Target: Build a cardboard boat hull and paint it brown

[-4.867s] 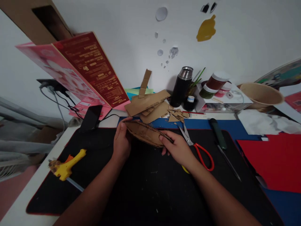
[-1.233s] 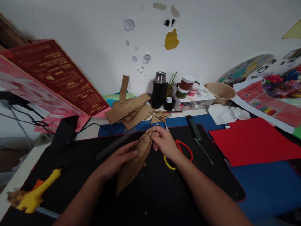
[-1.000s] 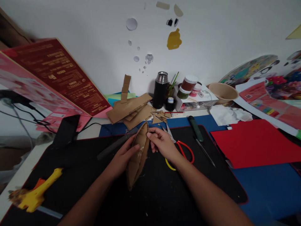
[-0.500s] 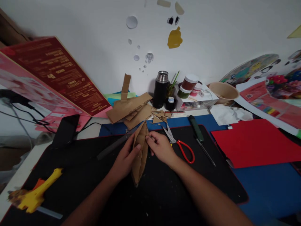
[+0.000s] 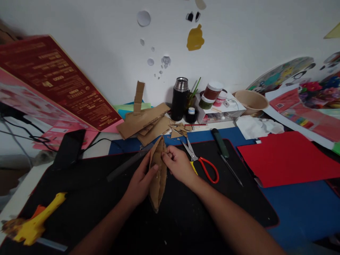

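A long pointed cardboard piece (image 5: pixel 158 180), folded along its length, is held upright above the black mat (image 5: pixel 186 219). My left hand (image 5: pixel 140 180) grips its left side, with the thumb lying across the front face. On the right edge near the top, my right hand (image 5: pixel 176 163) pinches the cardboard between thumb and bent fingers. Just right of that hand lie red-handled scissors (image 5: pixel 208 170) with their blades apart. The undersides of the fingers on my left hand are hidden behind the cardboard.
A yellow glue gun (image 5: pixel 39 219) lies at the left, a phone (image 5: pixel 69 147) behind it. Cardboard scraps (image 5: pixel 148 124), a black flask (image 5: pixel 180 99) and paint jars (image 5: pixel 212 92) stand along the wall. Rightward are a green-handled tool (image 5: pixel 220 143) and red sheet (image 5: pixel 289 159).
The view has shifted slightly, moving the background a little left and up. My right fingers have moved slightly left over the cardboard's upper edge. Both hands keep their hold.
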The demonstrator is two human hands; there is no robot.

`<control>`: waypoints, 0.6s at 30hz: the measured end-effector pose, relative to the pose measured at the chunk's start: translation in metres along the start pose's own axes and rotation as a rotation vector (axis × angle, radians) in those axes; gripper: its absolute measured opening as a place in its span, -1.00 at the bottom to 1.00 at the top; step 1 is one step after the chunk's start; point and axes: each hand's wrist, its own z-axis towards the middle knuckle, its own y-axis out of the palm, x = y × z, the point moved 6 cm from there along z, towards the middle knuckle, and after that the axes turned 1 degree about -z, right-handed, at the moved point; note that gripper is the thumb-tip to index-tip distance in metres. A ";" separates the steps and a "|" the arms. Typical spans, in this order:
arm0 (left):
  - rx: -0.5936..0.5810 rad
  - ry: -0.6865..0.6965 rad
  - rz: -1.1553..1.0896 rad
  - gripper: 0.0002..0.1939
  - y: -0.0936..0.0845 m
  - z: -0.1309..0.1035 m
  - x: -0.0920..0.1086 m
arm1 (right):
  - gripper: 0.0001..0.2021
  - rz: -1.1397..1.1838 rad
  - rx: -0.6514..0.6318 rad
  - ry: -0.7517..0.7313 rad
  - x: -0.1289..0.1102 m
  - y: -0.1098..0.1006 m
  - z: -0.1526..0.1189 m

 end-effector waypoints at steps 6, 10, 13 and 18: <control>0.024 0.010 0.006 -0.30 -0.002 0.003 -0.002 | -0.80 0.023 -0.004 0.006 0.003 0.004 0.003; 0.041 0.002 0.017 -0.31 -0.003 0.004 -0.002 | -0.78 0.068 -0.025 -0.002 0.004 0.004 0.002; 0.016 0.016 0.013 -0.33 -0.001 0.004 0.001 | -0.80 0.086 -0.022 -0.022 0.003 0.002 0.002; -0.027 0.029 0.002 -0.33 0.001 0.004 0.002 | -0.80 0.068 0.052 -0.071 0.000 -0.007 0.005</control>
